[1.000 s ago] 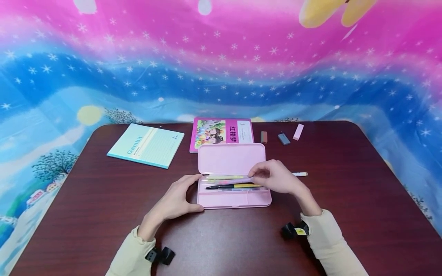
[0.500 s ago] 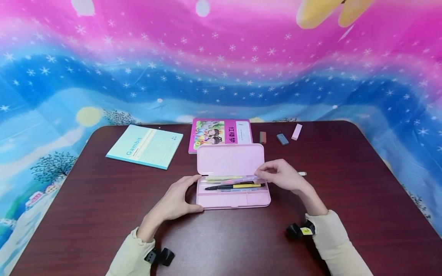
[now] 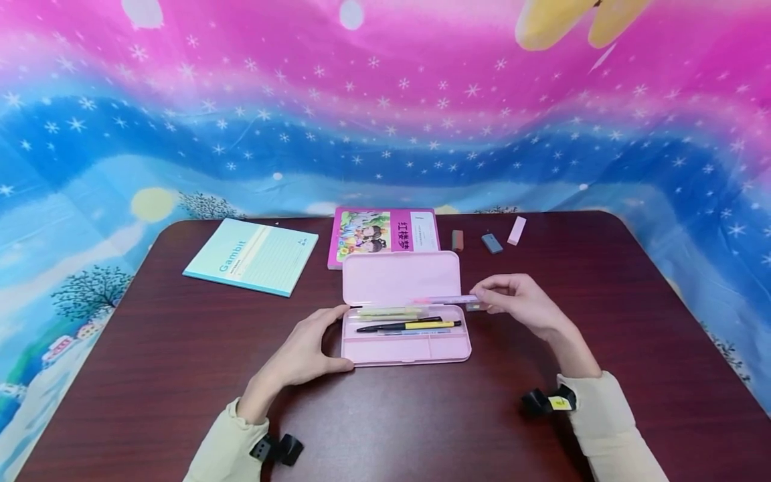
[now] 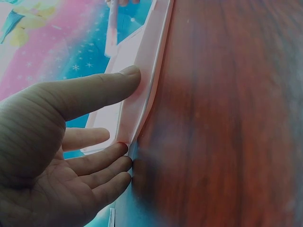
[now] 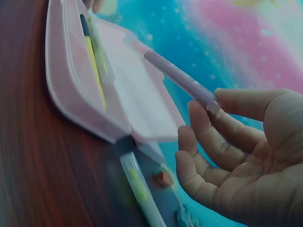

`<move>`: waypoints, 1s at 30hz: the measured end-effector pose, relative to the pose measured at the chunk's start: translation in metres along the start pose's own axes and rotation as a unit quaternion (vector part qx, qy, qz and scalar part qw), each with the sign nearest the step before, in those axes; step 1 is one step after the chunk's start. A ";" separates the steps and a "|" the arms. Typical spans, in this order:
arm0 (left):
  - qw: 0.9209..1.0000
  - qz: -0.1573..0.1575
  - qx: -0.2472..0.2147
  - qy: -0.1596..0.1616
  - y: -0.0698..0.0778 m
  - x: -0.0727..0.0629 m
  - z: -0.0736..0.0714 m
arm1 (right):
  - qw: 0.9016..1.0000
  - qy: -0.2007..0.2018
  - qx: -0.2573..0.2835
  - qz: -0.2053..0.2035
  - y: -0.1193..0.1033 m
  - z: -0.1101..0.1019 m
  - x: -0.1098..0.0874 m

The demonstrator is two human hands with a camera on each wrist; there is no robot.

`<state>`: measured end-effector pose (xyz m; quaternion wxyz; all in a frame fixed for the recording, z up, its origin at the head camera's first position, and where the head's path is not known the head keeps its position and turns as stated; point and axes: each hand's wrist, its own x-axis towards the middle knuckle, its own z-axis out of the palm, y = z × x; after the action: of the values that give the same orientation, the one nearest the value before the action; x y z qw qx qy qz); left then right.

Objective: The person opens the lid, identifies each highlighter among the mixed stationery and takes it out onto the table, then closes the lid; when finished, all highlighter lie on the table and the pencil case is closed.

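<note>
An open pink pencil case [image 3: 385, 349] lies on the table with its lid [image 3: 400, 276] tipped back. My left hand [image 3: 304, 348] holds its left end, thumb at the front corner, fingers at the back; the left wrist view shows the thumb [image 4: 106, 92] on the front wall. Above the case's back right corner, my right hand [image 3: 524, 304] pinches a lilac highlighter with a pink tip [image 5: 177, 78] by its end between thumb and fingertips. A yellow highlighter [image 3: 388, 312], a black-and-yellow pen [image 3: 421, 326] and a clear bluish pen [image 3: 403, 332] lie inside the case.
Another yellow-tipped highlighter [image 5: 142, 189] lies on the table right of the case, partly behind my right hand in the head view. Farther back are a mint notebook [image 3: 253, 258], a pink book [image 3: 385, 231], a red-green eraser [image 3: 458, 240], a blue-grey block [image 3: 491, 243] and a pink eraser [image 3: 517, 230].
My right hand has lifted the lilac highlighter out of the case's tray and moved right with it. My left hand has stayed at the case's left end.
</note>
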<state>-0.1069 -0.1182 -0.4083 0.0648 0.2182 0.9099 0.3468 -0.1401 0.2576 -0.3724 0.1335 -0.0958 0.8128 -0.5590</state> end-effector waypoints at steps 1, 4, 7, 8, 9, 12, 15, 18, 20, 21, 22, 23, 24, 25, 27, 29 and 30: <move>1.000 -0.002 0.000 -0.001 0.000 0.000 0.000 | 1.000 0.002 0.000 -0.002 0.001 -0.003 -0.001; 1.000 -0.004 0.001 -0.002 0.000 0.000 0.000 | 1.000 0.007 0.007 -0.006 0.005 -0.010 -0.005; 1.000 -0.003 0.000 -0.001 0.001 0.000 0.000 | 1.000 0.012 0.014 -0.008 0.007 -0.018 -0.011; 1.000 -0.003 0.000 -0.001 0.001 -0.001 0.000 | 1.000 0.014 0.016 -0.008 0.008 -0.020 -0.013; 1.000 -0.003 0.001 0.000 0.001 -0.001 0.000 | 1.000 0.015 0.017 -0.008 0.009 -0.023 -0.015; 1.000 -0.007 -0.001 -0.001 0.002 -0.001 0.000 | 1.000 0.018 0.016 -0.010 0.013 -0.032 -0.021; 1.000 -0.009 0.000 -0.002 0.001 0.000 0.001 | 1.000 0.022 0.008 -0.011 0.017 -0.042 -0.026; 1.000 -0.006 0.001 -0.001 0.001 0.000 0.001 | 1.000 0.027 -0.010 -0.007 0.023 -0.052 -0.031; 1.000 -0.003 0.001 0.000 0.001 -0.001 0.000 | 0.999 0.030 -0.024 -0.003 0.027 -0.059 -0.035; 1.000 -0.001 0.002 0.000 0.001 -0.001 0.000 | 0.999 0.032 -0.029 0.001 0.029 -0.061 -0.036; 1.000 0.000 0.002 0.001 0.001 -0.001 0.000 | 0.999 0.032 -0.034 0.005 0.031 -0.064 -0.038; 1.000 0.000 0.002 0.001 0.001 -0.001 0.000 | 0.999 0.032 -0.038 0.009 0.033 -0.066 -0.039; 1.000 0.001 0.002 0.001 0.001 0.000 0.000 | 0.999 0.030 -0.040 0.015 0.035 -0.068 -0.041; 1.000 0.001 0.002 0.002 0.001 0.000 0.000 | 0.999 0.028 -0.039 0.021 0.037 -0.070 -0.042; 1.000 0.000 0.002 0.001 0.001 0.000 0.000 | 0.998 0.023 -0.044 0.028 0.041 -0.072 -0.043; 1.000 -0.001 0.002 -0.001 0.001 0.000 0.000 | 0.998 0.020 -0.052 0.036 0.044 -0.074 -0.043; 1.000 0.000 0.002 -0.001 0.000 0.000 0.000 | 0.997 0.019 -0.056 0.039 0.045 -0.074 -0.043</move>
<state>-0.1063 -0.1182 -0.4082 0.0654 0.2182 0.9105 0.3451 -0.1237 0.3526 -0.3847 0.1337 -0.0606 0.8482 -0.5089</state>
